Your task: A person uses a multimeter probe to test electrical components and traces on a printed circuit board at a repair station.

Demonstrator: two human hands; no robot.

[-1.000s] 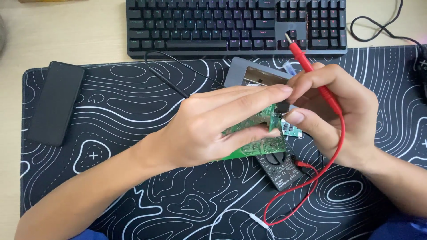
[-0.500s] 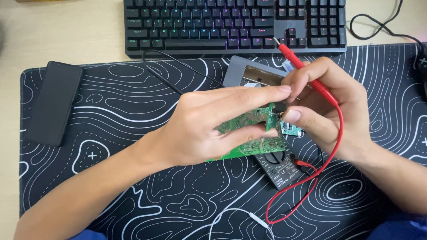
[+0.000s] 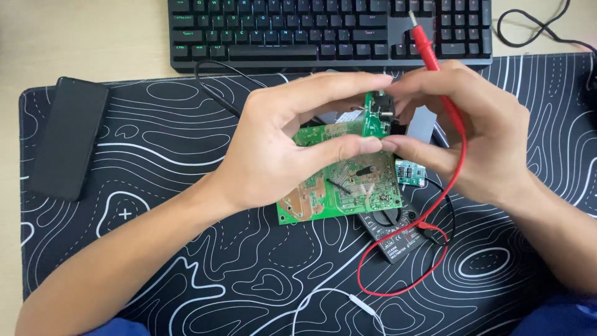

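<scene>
Small green board (image 3: 375, 114) now turned edge-up, raised above large green circuit board (image 3: 339, 180) versus half second ago; red probe (image 3: 435, 68) tip shifted nearer keyboard (image 3: 323, 31); small board pinched between left hand (image 3: 280, 149) fingers (image 3: 348, 146) and right hand (image 3: 479, 137) fingertips; probe held in right; black multimeter (image 3: 392, 227) lying on patterned mat (image 3: 155, 155) over tabletop (image 3: 74, 37).

One camera only — worn on the person's head, looking steeply down and close at the worktop (image 3: 93, 43); the keyboard (image 3: 329, 31) lies along the far edge of the view.
</scene>
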